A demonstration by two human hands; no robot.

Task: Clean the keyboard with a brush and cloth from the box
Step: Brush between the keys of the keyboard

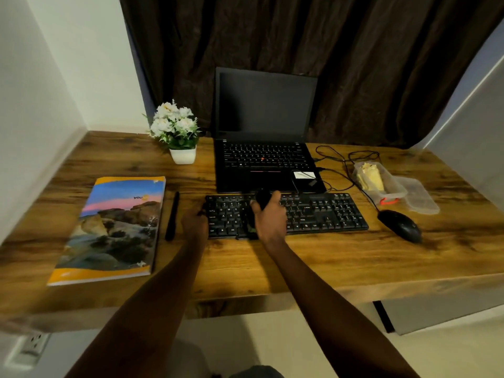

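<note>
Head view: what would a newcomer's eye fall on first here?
Both hands are at the black keyboard in the middle of the desk: the right hand grips a dark brush over the keys, and the left hand holds its left end. To the left lies a bright landscape-covered book; at far right an open plastic box holds a yellow cloth.

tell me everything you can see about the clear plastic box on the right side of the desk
The plastic box is clear, rectangular and open. It stands flat on the wooden desk, right of the laptop and beyond the mouse. A folded yellow cloth lies inside. An orange-red clip shows at its near end. Its clear lid lies close against its right side, and a black cable runs past its left.
</note>
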